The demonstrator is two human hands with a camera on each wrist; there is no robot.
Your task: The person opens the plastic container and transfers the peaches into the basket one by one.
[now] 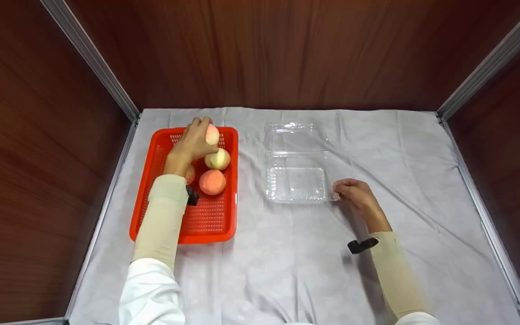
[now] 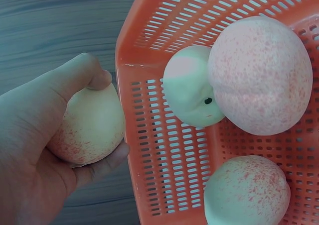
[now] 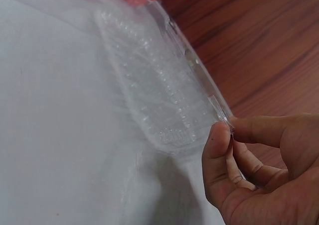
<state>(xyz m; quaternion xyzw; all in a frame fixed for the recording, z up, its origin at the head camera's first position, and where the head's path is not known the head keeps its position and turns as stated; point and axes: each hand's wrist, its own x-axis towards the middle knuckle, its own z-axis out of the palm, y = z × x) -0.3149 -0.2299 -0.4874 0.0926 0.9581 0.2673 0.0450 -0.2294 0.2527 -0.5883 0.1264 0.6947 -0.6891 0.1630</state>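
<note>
My left hand (image 1: 191,146) grips a pale peach with a pink blush (image 1: 212,134) at the far end of the red basket (image 1: 230,216). In the left wrist view the thumb and fingers curl round that peach (image 2: 92,125), right at the basket's rim. Inside the basket lie a yellowish peach (image 1: 217,159), a pinker peach (image 1: 212,182) and another peach (image 1: 190,174) partly hidden by my left wrist. My right hand (image 1: 357,196) pinches the near right edge of a clear plastic clamshell box (image 1: 296,201), which lies unfolded with its lid (image 1: 289,128) toward the back.
A wrinkled pale grey cloth (image 1: 278,262) covers the table. Brown wood-grain panels (image 1: 260,54) wall it in at the back, the left and the right, with metal posts (image 1: 106,67) at the corners. The basket stands left of the box, a strip of cloth between them.
</note>
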